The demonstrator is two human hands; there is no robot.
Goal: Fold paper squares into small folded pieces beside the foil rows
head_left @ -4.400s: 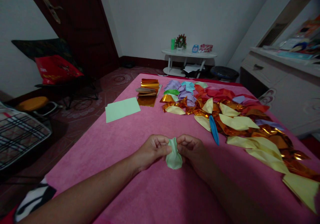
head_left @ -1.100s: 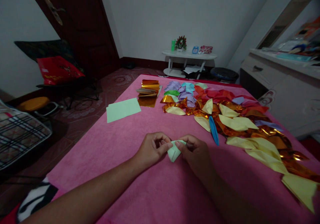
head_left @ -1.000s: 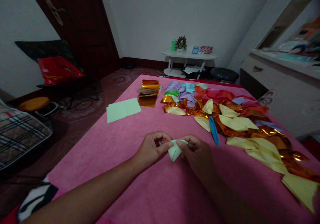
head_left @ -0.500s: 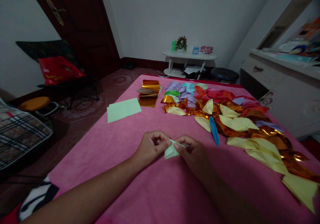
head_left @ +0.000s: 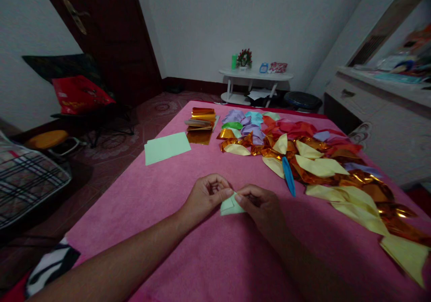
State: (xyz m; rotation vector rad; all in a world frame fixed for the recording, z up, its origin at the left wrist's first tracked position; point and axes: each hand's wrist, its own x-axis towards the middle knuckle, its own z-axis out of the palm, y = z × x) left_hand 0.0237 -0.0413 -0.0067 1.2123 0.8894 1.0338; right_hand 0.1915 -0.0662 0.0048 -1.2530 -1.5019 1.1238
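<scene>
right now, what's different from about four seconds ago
The green paper between the left hand and right hand has gone from a pinched, rounded shape to a flatter, straight-edged one; both hands still hold it. The green sheets, gold papers and blue piece lie as before.

I can read no words or numbers from my distant seat. On the red bag (head_left: 82, 96) lying on the dark chair (head_left: 52, 64), I see yellow lettering (head_left: 71, 104) low on its front, too blurred for me to make out. The small pale patch (head_left: 62, 95) above it defeats me too.
</scene>
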